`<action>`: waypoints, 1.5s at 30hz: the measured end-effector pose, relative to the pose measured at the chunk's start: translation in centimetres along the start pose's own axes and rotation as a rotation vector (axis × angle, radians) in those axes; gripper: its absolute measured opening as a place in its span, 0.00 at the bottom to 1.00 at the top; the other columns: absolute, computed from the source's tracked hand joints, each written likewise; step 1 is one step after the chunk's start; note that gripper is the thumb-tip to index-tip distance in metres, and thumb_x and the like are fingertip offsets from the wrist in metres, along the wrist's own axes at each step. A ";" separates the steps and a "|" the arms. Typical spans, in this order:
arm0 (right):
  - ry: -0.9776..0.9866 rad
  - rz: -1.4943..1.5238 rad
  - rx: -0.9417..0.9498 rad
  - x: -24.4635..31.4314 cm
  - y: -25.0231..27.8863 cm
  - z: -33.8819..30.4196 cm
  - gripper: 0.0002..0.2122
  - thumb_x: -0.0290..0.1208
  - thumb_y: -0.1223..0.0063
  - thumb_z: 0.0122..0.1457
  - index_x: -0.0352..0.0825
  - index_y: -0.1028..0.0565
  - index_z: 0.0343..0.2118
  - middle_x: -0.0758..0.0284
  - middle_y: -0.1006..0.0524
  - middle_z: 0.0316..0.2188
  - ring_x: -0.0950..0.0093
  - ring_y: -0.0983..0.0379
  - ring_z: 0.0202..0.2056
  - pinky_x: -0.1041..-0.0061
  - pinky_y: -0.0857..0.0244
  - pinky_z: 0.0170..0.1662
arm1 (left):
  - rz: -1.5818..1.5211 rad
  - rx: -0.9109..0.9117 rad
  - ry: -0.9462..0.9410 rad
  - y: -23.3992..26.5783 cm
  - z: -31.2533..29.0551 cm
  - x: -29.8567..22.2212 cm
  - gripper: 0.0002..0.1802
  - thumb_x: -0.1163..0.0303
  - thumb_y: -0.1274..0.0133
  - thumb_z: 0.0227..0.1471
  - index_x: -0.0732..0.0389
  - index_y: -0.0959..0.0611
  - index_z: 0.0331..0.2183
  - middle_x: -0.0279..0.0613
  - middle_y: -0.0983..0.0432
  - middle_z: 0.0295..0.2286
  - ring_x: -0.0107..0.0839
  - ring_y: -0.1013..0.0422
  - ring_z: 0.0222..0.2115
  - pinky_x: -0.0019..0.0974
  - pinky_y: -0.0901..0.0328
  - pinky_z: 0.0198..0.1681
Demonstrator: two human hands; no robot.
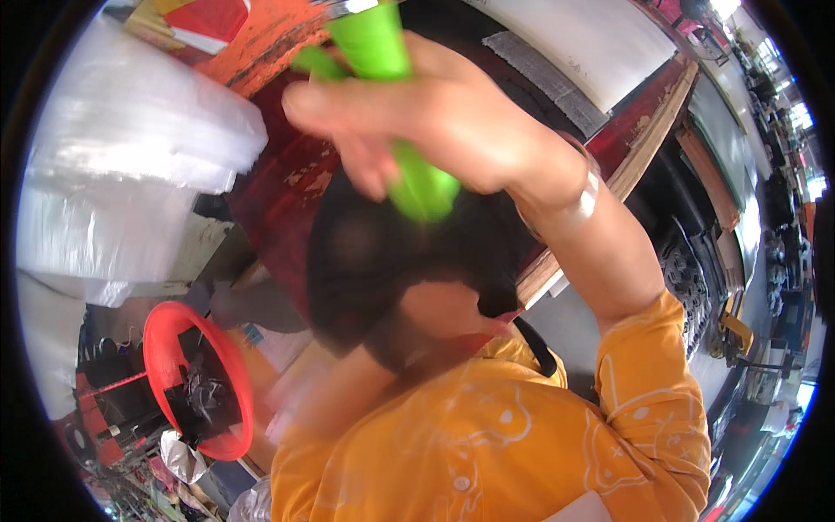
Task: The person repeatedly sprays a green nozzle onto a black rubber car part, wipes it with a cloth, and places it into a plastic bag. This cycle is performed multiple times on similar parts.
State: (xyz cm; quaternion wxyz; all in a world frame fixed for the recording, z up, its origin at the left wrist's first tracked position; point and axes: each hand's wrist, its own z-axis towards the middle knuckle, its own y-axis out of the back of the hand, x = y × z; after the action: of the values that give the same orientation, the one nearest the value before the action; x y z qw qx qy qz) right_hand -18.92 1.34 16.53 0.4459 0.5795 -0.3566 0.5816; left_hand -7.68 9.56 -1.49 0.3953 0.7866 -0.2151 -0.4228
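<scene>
Our right hand (435, 104) is raised, fingers wrapped round a green tool (426, 187)
We see the tool blurred, its lower end overlapping the black piece (374, 252) in view, with the red table (278, 178) behind; our left hand (444, 311) is low, partly covered by that piece, and we cannot tell whether it grips; to our left are clear plastic (130, 130) and a red tub (235, 365)
</scene>
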 end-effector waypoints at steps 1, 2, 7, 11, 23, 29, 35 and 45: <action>0.016 0.112 0.086 0.3 0.7 -1.3 0.16 0.42 0.44 0.53 0.32 0.25 0.21 0.69 0.28 0.15 0.81 0.32 0.17 0.79 0.38 0.23 | -0.042 -0.017 -0.055 0.5 -0.1 -0.1 0.31 0.38 0.49 0.43 0.60 0.17 0.23 0.51 0.24 0.21 0.44 0.27 0.22 0.45 0.34 0.26; 0.046 0.119 0.075 0.7 1.3 -2.6 0.15 0.41 0.44 0.53 0.32 0.25 0.22 0.70 0.28 0.16 0.81 0.33 0.18 0.80 0.39 0.22 | -0.090 -0.027 -0.117 0.9 -0.4 -0.1 0.29 0.40 0.48 0.44 0.60 0.17 0.25 0.51 0.23 0.23 0.44 0.27 0.23 0.44 0.34 0.27; 0.060 0.181 0.068 0.8 3.3 -3.5 0.13 0.39 0.43 0.53 0.32 0.26 0.22 0.72 0.31 0.14 0.81 0.35 0.16 0.79 0.40 0.22 | 0.014 -0.100 -0.116 2.7 -1.5 -0.2 0.38 0.28 0.52 0.39 0.55 0.17 0.31 0.39 0.26 0.14 0.36 0.28 0.15 0.35 0.35 0.18; 0.164 -0.130 -0.216 -0.1 4.6 -2.8 0.14 0.41 0.42 0.51 0.32 0.25 0.24 0.69 0.30 0.14 0.79 0.32 0.18 0.78 0.38 0.24 | 0.181 -0.189 -0.195 3.3 -1.7 -0.4 0.43 0.24 0.54 0.34 0.60 0.18 0.17 0.41 0.28 0.11 0.36 0.30 0.12 0.34 0.37 0.15; 0.217 -0.180 -0.153 -0.9 6.4 -1.4 0.23 0.50 0.43 0.48 0.29 0.23 0.21 0.59 0.27 0.15 0.69 0.28 0.22 0.72 0.35 0.30 | 0.175 -0.305 -0.240 3.4 0.4 0.6 0.47 0.21 0.57 0.32 0.61 0.20 0.08 0.44 0.32 0.07 0.39 0.32 0.09 0.35 0.38 0.12; 0.271 -0.038 -0.177 0.2 7.2 -3.1 0.19 0.46 0.42 0.48 0.32 0.26 0.16 0.66 0.28 0.13 0.77 0.31 0.19 0.76 0.37 0.27 | 0.137 -0.281 -0.255 4.7 2.0 -0.3 0.44 0.23 0.57 0.35 0.60 0.19 0.10 0.43 0.30 0.08 0.41 0.29 0.11 0.36 0.36 0.14; 0.202 -0.008 -0.257 1.5 8.4 -7.6 0.17 0.44 0.40 0.47 0.31 0.25 0.20 0.66 0.28 0.15 0.79 0.31 0.19 0.78 0.38 0.25 | 0.284 -0.152 -0.220 6.3 2.4 -2.4 0.37 0.30 0.50 0.39 0.59 0.16 0.19 0.43 0.26 0.15 0.42 0.27 0.16 0.39 0.32 0.19; 0.423 0.295 -0.441 6.7 9.3 -16.0 0.10 0.36 0.46 0.56 0.34 0.30 0.27 0.71 0.31 0.18 0.82 0.36 0.18 0.81 0.45 0.21 | -0.610 -0.207 -0.669 13.2 2.7 -0.1 0.40 0.39 0.43 0.42 0.61 0.28 0.48 0.42 0.29 0.40 0.43 0.35 0.46 0.44 0.44 0.54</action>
State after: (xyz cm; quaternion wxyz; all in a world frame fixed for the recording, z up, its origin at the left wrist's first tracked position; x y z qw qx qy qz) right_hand -32.84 13.68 22.93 0.5355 0.2777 -0.4535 0.6561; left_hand -10.04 0.54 8.30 0.2382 0.5909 -0.0461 -0.7694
